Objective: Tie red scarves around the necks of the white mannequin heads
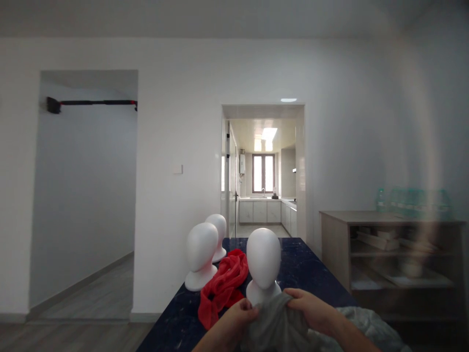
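Both hands pinch the upper edge of a grey cloth [276, 322], which hangs down between them in soft folds. My left hand [240, 315] grips it at its left side, my right hand [308, 305] at its upper right. Just beyond the cloth a white mannequin head [264, 256] stands upright on the table, its base partly hidden by the cloth and my hands. To the left of that head lies a crumpled red scarf [225, 283]. More grey fabric [366, 325] spreads out to the right of my right forearm; whether it joins the held cloth I cannot tell.
The dark blue marbled table [293, 259] stretches away from me. Two more white heads, a nearer one [201, 247] and a farther one [218, 227], stand along its left edge. A wooden shelf unit [337, 230] with green bottles [417, 203] on top is at the right.
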Available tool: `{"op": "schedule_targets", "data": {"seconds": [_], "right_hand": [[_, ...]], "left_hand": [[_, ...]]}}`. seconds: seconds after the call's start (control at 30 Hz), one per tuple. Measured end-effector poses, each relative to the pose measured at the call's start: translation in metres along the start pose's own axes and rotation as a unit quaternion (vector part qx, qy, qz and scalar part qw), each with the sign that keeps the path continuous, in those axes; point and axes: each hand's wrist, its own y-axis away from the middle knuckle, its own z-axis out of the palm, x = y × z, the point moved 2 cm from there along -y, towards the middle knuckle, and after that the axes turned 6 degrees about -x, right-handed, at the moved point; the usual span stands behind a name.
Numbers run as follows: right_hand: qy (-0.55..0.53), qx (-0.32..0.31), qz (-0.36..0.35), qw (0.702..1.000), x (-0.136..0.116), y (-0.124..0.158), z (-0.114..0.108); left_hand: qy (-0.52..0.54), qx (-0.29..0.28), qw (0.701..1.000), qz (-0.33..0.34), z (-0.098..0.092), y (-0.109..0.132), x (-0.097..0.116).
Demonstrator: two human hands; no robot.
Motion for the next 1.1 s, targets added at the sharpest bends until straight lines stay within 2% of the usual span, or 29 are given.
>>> {"op": "schedule_targets", "data": {"seconds": [0.1,0.17,0.3,0.37,0.47,0.57,0.63,0.67,0.7,0.77,0.8,0.87,0.93,1.03,1.1], "right_hand": [[0.03,0.023,-0.01,0.999,-0.005,0.0,-0.003],[0.068,0.038,-0.013,0.997,-0.009,0.0,-0.007],[0.091,0.072,-0.012,0.993,-0.017,0.002,-0.012],[0.096,0.075,0.001,0.992,-0.022,0.004,-0.014],[0.167,0.033,0.062,0.983,-0.028,0.01,-0.017],[0.314,-0.052,0.163,0.934,-0.027,0.014,-0.021],[0.361,-0.077,0.196,0.909,-0.024,0.014,-0.024],[0.345,-0.076,0.19,0.916,-0.023,0.013,-0.024],[0.302,-0.072,0.17,0.935,-0.022,0.012,-0.024],[0.165,-0.053,0.103,0.98,-0.02,0.01,-0.022],[0.097,-0.04,0.069,0.992,-0.019,0.009,-0.022],[0.004,-0.017,0.025,1.0,-0.019,0.01,-0.021],[-0.029,-0.013,0.011,0.999,-0.019,0.012,-0.02],[-0.032,-0.051,0.017,0.998,-0.021,0.016,-0.019],[-0.032,-0.077,0.029,0.996,-0.019,0.016,-0.021]], "left_hand": [[-0.021,-0.054,0.998,-0.016,0.007,0.006,0.0],[-0.093,-0.083,0.991,-0.044,0.012,0.015,0.006],[-0.293,-0.112,0.944,-0.106,0.014,0.032,0.033],[-0.32,-0.114,0.932,-0.127,0.012,0.037,0.045],[-0.236,-0.137,0.955,-0.115,0.014,0.039,0.055],[-0.081,-0.143,0.985,-0.052,0.02,0.036,0.055],[0.01,-0.115,0.992,-0.055,0.023,0.032,0.049],[0.044,-0.1,0.992,-0.07,0.024,0.03,0.046],[0.069,-0.09,0.99,-0.085,0.025,0.029,0.043],[0.086,-0.093,0.987,-0.099,0.028,0.028,0.04],[0.076,-0.105,0.987,-0.091,0.029,0.027,0.04],[0.035,-0.135,0.988,-0.068,0.031,0.027,0.04],[-0.014,-0.154,0.987,-0.055,0.029,0.028,0.042],[-0.058,-0.164,0.983,-0.061,0.023,0.028,0.045],[-0.05,-0.163,0.984,-0.059,0.018,0.028,0.047]]}}
